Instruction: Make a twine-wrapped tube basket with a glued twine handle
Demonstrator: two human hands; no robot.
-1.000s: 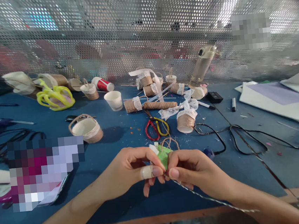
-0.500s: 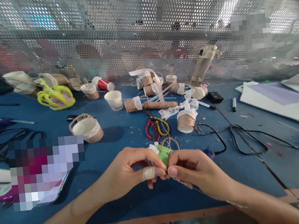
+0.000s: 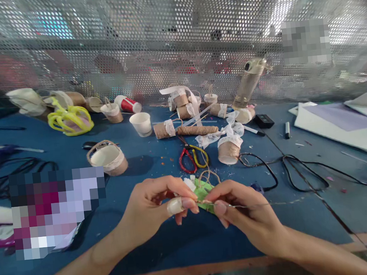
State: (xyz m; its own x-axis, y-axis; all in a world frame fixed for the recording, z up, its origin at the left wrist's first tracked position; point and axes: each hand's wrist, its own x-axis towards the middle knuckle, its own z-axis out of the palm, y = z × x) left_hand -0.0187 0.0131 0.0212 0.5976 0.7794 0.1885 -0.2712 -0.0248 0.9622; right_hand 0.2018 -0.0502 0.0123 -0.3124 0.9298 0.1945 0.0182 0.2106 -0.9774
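Both my hands meet low in the middle, over the blue table (image 3: 155,248). My left hand (image 3: 159,204), with a bandaged thumb, pinches one end of a thin jute twine (image 3: 258,204). My right hand (image 3: 243,214) pinches the same twine right beside it, and the strand runs out taut to the right. Behind my fingers sits a small green and white paper piece (image 3: 203,189) with loops of twine above it; I cannot tell which hand touches it.
Red and yellow scissors (image 3: 192,158) lie just beyond my hands. Twine-wrapped paper cups (image 3: 228,150), a basket cup (image 3: 109,157), a white cup (image 3: 140,123) and a bottle (image 3: 248,83) stand further back. Black cables (image 3: 290,166) trail right. White paper sheets (image 3: 341,124) lie far right. A perforated metal screen (image 3: 173,34) closes the back.
My right hand has turned and drawn the twine from hanging down toward me to stretching out sideways to the right. My left hand has stayed pinched at the same spot.
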